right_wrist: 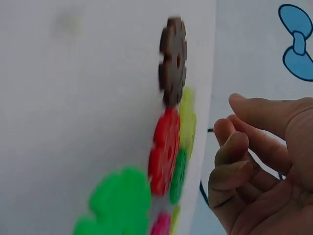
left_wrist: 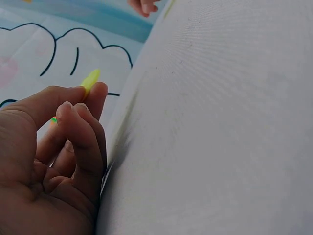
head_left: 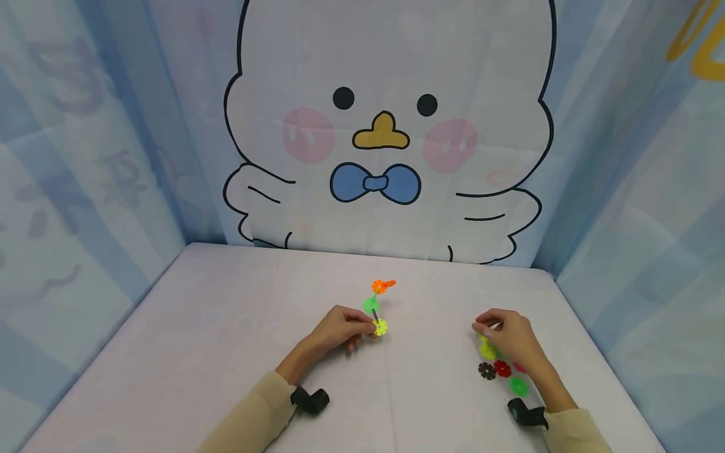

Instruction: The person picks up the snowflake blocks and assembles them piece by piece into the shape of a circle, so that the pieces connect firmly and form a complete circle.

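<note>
My left hand (head_left: 343, 328) pinches a yellow notched plastic disc (head_left: 382, 327) between thumb and forefinger. From that disc a joined chain runs away from me: a thin dark piece (head_left: 375, 315), a green disc (head_left: 370, 305), then orange discs (head_left: 379, 287) at the far end. In the left wrist view only an edge of the yellow disc (left_wrist: 91, 81) shows past the fingertips. My right hand (head_left: 514, 336) hovers over a group of loose discs, its fingers loosely bent. A gap shows between its thumb (right_wrist: 254, 110) and forefinger in the right wrist view, with nothing visible there.
Below the right hand lie a yellow disc (head_left: 488, 350), a brown disc (head_left: 486, 371), a red disc (head_left: 501, 369), a green disc (head_left: 518, 386) and a partly hidden pink disc (head_left: 520, 367). A white-covered table (head_left: 249, 302) meets a printed curtain (head_left: 385, 220) behind.
</note>
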{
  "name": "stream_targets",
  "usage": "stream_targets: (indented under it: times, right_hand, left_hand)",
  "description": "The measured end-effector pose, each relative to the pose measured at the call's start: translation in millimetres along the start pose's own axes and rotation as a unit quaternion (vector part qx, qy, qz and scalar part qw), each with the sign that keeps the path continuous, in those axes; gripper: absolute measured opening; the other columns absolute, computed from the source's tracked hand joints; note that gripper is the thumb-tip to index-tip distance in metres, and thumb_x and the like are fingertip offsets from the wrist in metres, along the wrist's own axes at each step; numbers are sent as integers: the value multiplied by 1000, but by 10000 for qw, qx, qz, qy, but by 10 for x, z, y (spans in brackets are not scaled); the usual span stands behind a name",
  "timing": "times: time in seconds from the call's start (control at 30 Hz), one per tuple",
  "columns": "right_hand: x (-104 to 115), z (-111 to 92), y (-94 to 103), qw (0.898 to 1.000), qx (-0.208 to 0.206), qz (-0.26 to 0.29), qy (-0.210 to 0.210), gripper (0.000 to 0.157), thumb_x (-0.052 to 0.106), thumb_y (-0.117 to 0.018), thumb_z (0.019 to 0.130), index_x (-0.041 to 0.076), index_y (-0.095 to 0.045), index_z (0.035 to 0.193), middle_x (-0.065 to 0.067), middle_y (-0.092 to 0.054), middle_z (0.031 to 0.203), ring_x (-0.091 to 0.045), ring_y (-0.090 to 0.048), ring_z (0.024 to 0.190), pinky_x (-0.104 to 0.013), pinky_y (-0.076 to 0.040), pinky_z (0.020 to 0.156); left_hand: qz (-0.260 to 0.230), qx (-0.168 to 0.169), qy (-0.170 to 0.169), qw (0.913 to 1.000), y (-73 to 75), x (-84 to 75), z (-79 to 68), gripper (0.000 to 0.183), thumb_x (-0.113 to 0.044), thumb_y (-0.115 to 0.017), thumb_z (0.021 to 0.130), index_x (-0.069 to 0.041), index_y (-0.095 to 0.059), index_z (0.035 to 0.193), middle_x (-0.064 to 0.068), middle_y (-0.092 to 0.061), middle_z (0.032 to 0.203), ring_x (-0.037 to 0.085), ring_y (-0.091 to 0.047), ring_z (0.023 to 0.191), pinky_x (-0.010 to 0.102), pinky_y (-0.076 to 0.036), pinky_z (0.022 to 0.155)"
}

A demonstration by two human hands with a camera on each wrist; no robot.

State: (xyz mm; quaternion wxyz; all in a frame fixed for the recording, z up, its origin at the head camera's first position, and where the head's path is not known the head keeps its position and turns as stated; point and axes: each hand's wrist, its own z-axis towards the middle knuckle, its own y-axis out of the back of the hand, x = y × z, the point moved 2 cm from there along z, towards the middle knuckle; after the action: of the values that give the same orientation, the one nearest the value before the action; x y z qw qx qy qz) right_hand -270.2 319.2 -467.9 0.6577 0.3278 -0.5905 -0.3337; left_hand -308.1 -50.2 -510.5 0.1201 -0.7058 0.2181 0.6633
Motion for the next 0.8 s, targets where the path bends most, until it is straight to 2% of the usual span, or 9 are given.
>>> stream_targets:
  times: [0.1,0.27,0.43,0.8]
  right_hand:
    - [-140,-31,85,9994,-68,-328,-23,24,24,-80,95,2,-79,105,-11,-78,97,-22,-67,85,-28,-52,67]
    - [-245,-45,128,9985,71,-523,-109,29,25,-82,92,0,-79,105,-11,-78,94,-30,-69,92,-34,-53,73]
    - [-256,-36,131,9979,228,-524,-296,33,29,-83,92,-1,-79,107,-11,-77,95,-27,-67,91,-34,-53,74]
    - [-246,-33,119,9975,309,-528,-344,36,29,-84,91,-3,-79,108,-13,-76,97,-25,-64,90,-33,-52,73]
  left_hand:
    - [-48,-4,49,10000,-2,0,1,22,-17,-78,96,-1,-80,110,12,-82,92,7,-53,53,21,-49,51]
    - [-97,-1,46,9999,-9,-20,-12,24,-18,-79,95,1,-80,111,13,-81,93,7,-52,53,21,-48,51]
    - [-90,15,56,9999,-10,-26,-15,24,-18,-79,95,0,-80,111,13,-82,93,7,-53,53,21,-48,51]
    - [-27,29,42,10000,-10,-17,-1,22,-16,-77,96,1,-80,110,11,-82,91,7,-53,53,21,-48,50]
